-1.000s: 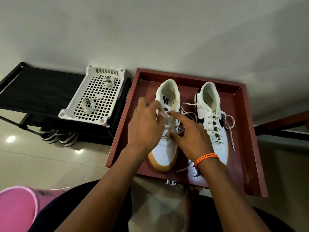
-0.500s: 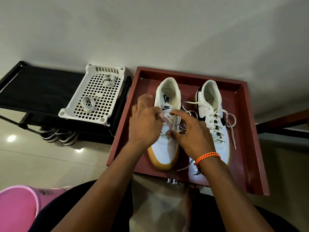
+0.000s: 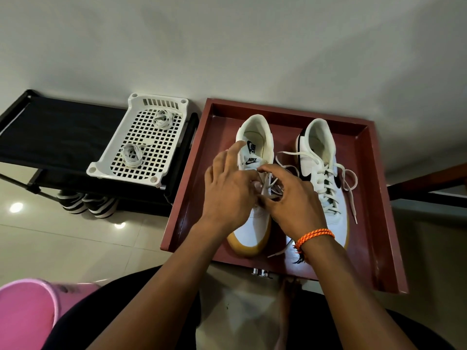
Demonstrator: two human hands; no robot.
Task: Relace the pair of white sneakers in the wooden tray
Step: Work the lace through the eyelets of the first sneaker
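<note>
Two white sneakers with gum soles stand side by side in the dark red wooden tray [image 3: 379, 223], toes toward me. Both hands work over the lacing of the left sneaker [image 3: 255, 132]. My left hand [image 3: 227, 190] covers its left side, fingers curled at the eyelets, index finger raised. My right hand [image 3: 290, 200], with an orange wrist cord, pinches the white lace [image 3: 271, 183] at the tongue. The right sneaker [image 3: 321, 157] is laced, its lace ends lying loose to both sides.
A white perforated plastic basket [image 3: 151, 150] holding two coiled laces sits on a black rack [image 3: 50, 137] left of the tray. Striped shoes stand under the rack. A pink bucket [image 3: 25, 314] is at the lower left. A wall rises right behind the tray.
Both hands shifted slightly toward the tongue of the left sneaker and drew closer together. My left index finger lifted. The tray and the right sneaker stayed put.
</note>
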